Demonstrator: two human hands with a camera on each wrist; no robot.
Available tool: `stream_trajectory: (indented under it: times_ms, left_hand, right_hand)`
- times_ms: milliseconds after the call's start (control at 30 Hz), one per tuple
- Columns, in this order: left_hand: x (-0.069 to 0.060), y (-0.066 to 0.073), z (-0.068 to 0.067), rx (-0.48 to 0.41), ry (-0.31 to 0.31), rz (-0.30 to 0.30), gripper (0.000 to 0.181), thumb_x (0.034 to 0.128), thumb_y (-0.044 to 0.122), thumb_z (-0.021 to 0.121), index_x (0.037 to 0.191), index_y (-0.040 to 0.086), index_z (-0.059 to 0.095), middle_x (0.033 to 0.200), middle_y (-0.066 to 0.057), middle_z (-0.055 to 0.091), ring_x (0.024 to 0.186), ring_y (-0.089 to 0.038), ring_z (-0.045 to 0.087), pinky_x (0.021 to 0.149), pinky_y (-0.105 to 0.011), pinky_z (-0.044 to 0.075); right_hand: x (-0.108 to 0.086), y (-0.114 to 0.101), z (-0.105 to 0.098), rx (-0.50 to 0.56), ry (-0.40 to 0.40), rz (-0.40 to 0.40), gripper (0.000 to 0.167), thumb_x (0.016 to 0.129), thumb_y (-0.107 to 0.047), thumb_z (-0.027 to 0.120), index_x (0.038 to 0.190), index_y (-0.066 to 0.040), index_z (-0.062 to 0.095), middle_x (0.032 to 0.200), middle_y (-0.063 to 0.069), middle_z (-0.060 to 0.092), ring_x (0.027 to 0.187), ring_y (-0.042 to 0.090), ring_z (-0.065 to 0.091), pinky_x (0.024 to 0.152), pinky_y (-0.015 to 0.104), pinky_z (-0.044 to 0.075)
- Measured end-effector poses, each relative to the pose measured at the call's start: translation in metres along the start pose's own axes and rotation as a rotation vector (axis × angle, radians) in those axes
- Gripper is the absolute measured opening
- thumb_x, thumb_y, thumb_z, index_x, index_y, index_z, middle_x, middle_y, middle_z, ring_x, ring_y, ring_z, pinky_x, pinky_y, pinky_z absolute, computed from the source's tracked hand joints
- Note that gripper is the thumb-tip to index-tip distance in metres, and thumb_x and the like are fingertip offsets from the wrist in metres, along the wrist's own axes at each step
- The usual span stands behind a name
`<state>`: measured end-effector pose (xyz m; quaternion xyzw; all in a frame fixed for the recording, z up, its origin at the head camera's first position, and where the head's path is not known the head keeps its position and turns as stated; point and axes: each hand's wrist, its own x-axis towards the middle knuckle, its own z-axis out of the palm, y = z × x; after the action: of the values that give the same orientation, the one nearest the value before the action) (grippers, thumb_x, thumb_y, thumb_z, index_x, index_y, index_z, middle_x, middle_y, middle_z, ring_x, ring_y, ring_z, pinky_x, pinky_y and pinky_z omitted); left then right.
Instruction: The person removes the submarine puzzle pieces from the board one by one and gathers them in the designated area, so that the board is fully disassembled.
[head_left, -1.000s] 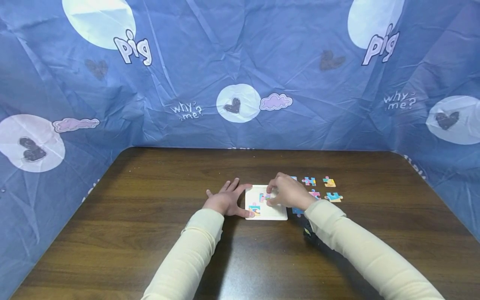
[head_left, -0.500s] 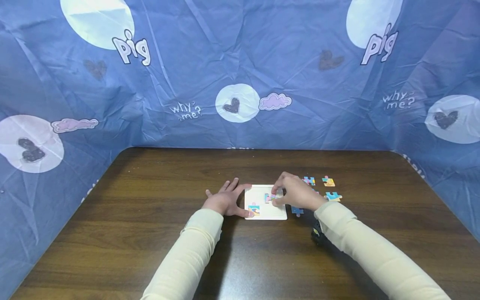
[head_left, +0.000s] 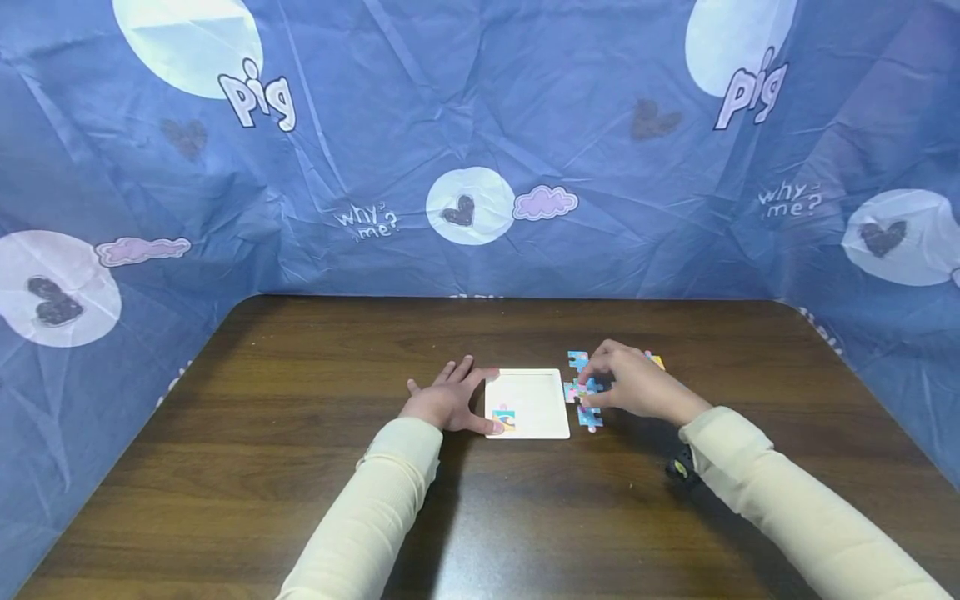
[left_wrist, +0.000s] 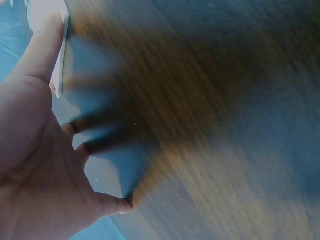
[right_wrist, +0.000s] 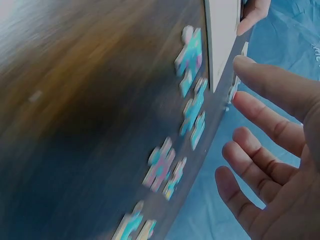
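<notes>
A white square puzzle tray (head_left: pixel 534 400) lies on the table, with one jigsaw piece (head_left: pixel 507 419) in its near left corner. My left hand (head_left: pixel 442 407) rests at the tray's left side, fingers spread, the thumb on the near left corner and the index finger at the far left corner. Just right of the tray, my right hand (head_left: pixel 637 385) pinches a pink and blue puzzle piece (head_left: pixel 572 392) between thumb and index finger. In the right wrist view the held piece (right_wrist: pixel 232 92) is seen edge-on, the other fingers loosely bent.
Several loose puzzle pieces (right_wrist: pixel 190 60) lie right of the tray, partly hidden by the right hand in the head view. One yellow piece (head_left: pixel 656 360) shows beyond that hand. A blue printed cloth (head_left: pixel 360 150) hangs behind and beside the brown table (head_left: pixel 225 467).
My right hand has moved right with the pinched puzzle piece, from over the tray to just beyond its right edge. The left hand has stayed on the tray.
</notes>
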<state>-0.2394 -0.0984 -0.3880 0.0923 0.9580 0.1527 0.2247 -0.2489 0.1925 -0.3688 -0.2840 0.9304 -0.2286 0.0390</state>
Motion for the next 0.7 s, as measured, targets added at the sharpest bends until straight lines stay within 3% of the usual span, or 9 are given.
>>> stream_trajectory:
  times_ms: [167, 367, 533, 633, 700]
  left_hand:
    - [0.005, -0.004, 0.004, -0.010, 0.006, 0.005, 0.090, 0.0861, 0.052, 0.077, 0.159, 0.041, 0.026, 0.172, -0.001, 0.003, 0.157, -0.025, 0.001, 0.111, -0.078, 0.001]
    - [-0.004, 0.001, -0.001, -0.008, 0.006, 0.004, 0.088, 0.0873, 0.050, 0.077, 0.159, 0.037, 0.028, 0.171, -0.003, 0.005, 0.157, -0.026, 0.003, 0.112, -0.078, 0.003]
    - [-0.013, 0.007, -0.006, -0.004, 0.005, 0.011, 0.086, 0.0887, 0.048, 0.077, 0.160, 0.035, 0.029, 0.171, -0.006, 0.007, 0.157, -0.027, 0.005, 0.112, -0.077, 0.005]
    - [-0.017, 0.009, -0.008, -0.007, 0.011, 0.020, 0.085, 0.0892, 0.047, 0.076, 0.159, 0.033, 0.030, 0.171, -0.008, 0.009, 0.156, -0.029, 0.006, 0.112, -0.077, 0.006]
    - [-0.017, 0.009, -0.007, -0.010, 0.013, 0.023, 0.085, 0.0891, 0.047, 0.076, 0.159, 0.033, 0.030, 0.171, -0.008, 0.009, 0.156, -0.029, 0.007, 0.112, -0.078, 0.006]
  right_hand:
    - [-0.015, 0.008, -0.007, -0.034, 0.022, -0.005, 0.020, 0.081, -0.021, 0.086, 0.096, -0.012, 0.077, 0.105, 0.008, 0.063, 0.091, 0.028, 0.063, 0.086, 0.049, 0.048]
    - [-0.032, 0.015, -0.014, -0.046, 0.027, 0.016, 0.021, 0.080, -0.022, 0.087, 0.097, -0.013, 0.077, 0.104, 0.005, 0.062, 0.094, 0.029, 0.063, 0.083, 0.048, 0.051]
    - [-0.042, 0.021, -0.015, -0.045, 0.019, 0.054, 0.023, 0.080, -0.024, 0.087, 0.098, -0.014, 0.077, 0.110, 0.008, 0.064, 0.124, 0.048, 0.054, 0.097, 0.059, 0.047]
    - [-0.048, 0.025, -0.014, -0.048, 0.027, 0.048, 0.023, 0.080, -0.023, 0.088, 0.097, -0.014, 0.076, 0.111, 0.009, 0.064, 0.123, 0.048, 0.056, 0.097, 0.058, 0.049]
    - [-0.051, 0.027, -0.013, -0.049, 0.035, 0.038, 0.022, 0.079, -0.024, 0.088, 0.096, -0.014, 0.076, 0.109, 0.008, 0.063, 0.111, 0.040, 0.064, 0.091, 0.054, 0.052]
